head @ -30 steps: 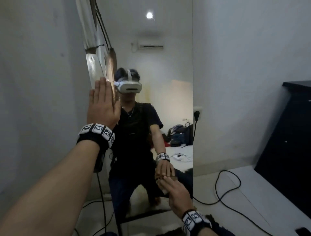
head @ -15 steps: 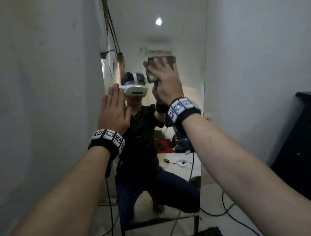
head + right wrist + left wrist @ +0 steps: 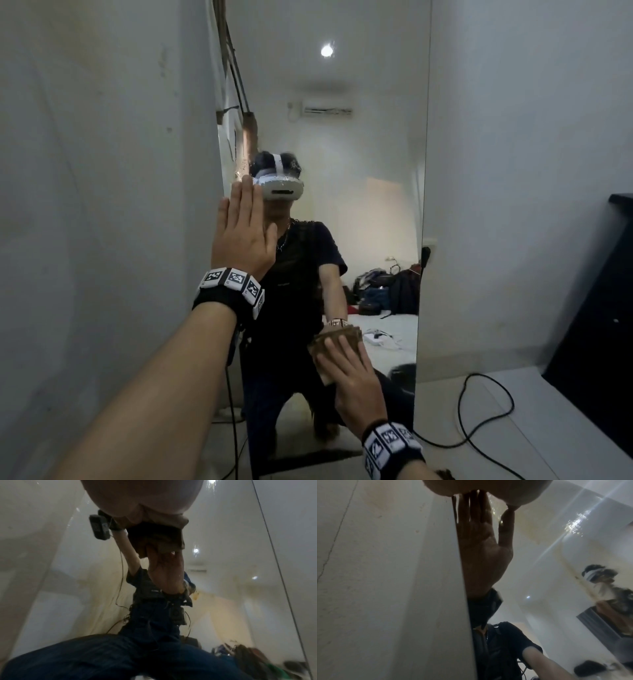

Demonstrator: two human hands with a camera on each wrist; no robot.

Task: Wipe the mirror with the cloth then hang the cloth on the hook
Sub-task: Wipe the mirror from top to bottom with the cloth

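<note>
A tall frameless mirror (image 3: 359, 205) leans against the white wall and reflects me crouching. My left hand (image 3: 241, 226) lies flat against its left edge at head height, fingers straight and together. The left wrist view shows the heel of that hand (image 3: 471, 485) above its own reflection in the mirror (image 3: 539, 547). Low on the glass, my right hand (image 3: 352, 380) presses a folded brown cloth (image 3: 337, 337) against it, fingers spread over the cloth and thumb tucked under it. The right wrist view shows the cloth (image 3: 164, 520) bunched under the hand (image 3: 137, 496). No hook is in view.
A black cable (image 3: 479, 411) loops across the pale floor right of the mirror. A dark cabinet (image 3: 599, 325) stands at the far right. A wall socket (image 3: 428, 246) with a plug sits beside the mirror's right edge. A bare wall (image 3: 102, 205) fills the left.
My right hand swept the cloth from low on the mirror up to head height, then back down to the lower part. My left hand stayed flat on the left edge.
</note>
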